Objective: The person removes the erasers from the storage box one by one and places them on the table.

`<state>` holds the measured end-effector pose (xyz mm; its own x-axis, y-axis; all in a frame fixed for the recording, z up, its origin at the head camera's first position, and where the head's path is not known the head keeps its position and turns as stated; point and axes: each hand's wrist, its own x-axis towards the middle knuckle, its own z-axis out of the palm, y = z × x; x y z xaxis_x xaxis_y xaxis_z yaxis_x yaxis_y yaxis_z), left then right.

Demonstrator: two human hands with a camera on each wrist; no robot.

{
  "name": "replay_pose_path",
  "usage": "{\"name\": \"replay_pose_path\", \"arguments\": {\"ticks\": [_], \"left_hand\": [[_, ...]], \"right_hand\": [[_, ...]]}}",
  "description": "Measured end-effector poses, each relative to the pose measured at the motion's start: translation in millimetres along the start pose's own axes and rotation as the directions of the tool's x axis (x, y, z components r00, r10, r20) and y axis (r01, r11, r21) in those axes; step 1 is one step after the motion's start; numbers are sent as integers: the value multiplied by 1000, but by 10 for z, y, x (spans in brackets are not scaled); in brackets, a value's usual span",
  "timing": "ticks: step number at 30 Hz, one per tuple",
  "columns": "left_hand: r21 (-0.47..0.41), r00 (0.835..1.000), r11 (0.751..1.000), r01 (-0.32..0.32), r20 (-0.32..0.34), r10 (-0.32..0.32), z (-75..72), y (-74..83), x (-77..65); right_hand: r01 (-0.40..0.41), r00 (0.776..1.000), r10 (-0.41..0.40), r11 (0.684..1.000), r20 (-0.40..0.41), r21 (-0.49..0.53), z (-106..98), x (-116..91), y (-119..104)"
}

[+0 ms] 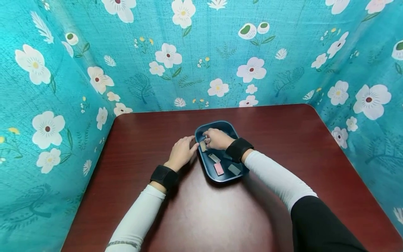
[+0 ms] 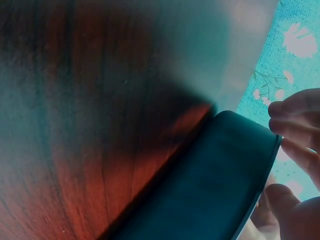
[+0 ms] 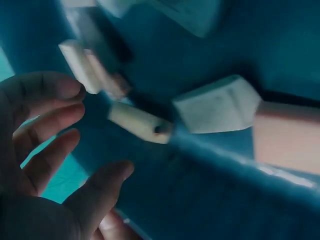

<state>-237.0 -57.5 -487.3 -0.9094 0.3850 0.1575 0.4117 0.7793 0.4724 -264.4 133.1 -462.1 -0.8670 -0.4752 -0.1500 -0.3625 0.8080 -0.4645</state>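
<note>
A dark blue tray (image 1: 206, 169) stands on the table, holding several small blocks. My right hand (image 1: 218, 139) reaches into its far part. In the right wrist view, this hand's curved fingers (image 3: 55, 117) and thumb stay apart with nothing between them. A pale upright block (image 3: 80, 66) is right by the fingertips; whether they touch cannot be told. A cream block (image 3: 140, 122) with a dark spot lies beyond the thumb. My left hand (image 1: 181, 152) is at the tray's left side, its fingertips by the rim (image 2: 272, 160). The right hand hides part of the tray.
Near the tray's front end lie a pink block (image 1: 218, 169) and a grey-green block (image 1: 234, 169), with a pale block (image 1: 214, 158) behind them. The reddish-brown table (image 1: 151, 140) ends at a blue floral cloth (image 1: 201, 59) at the back and sides.
</note>
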Motion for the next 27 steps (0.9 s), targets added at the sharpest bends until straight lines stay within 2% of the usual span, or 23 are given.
{"name": "replay_pose_path", "arguments": {"ticks": [7,12,17,20,22,27], "left_hand": [[-4,998,999,-40,-58,39,59,47,-14],[2,995,999,-40,-88,40,48,42,0],[12,993,998,-59,-103,60,61,66,8],[3,991,997,-73,-111,73,69,56,12],[-3,990,997,-81,-117,80,69,45,15],[11,991,997,-70,-115,71,45,8,41]], "right_hand": [[154,988,-156,981,-8,-115,242,91,9],[191,979,-201,961,-31,-199,340,146,52],[215,971,-234,947,-53,-239,352,102,88],[212,973,-226,950,-37,-228,296,62,87],[190,980,-199,964,-30,-188,208,30,73],[91,987,-100,993,-125,-72,-184,-92,112]]}}
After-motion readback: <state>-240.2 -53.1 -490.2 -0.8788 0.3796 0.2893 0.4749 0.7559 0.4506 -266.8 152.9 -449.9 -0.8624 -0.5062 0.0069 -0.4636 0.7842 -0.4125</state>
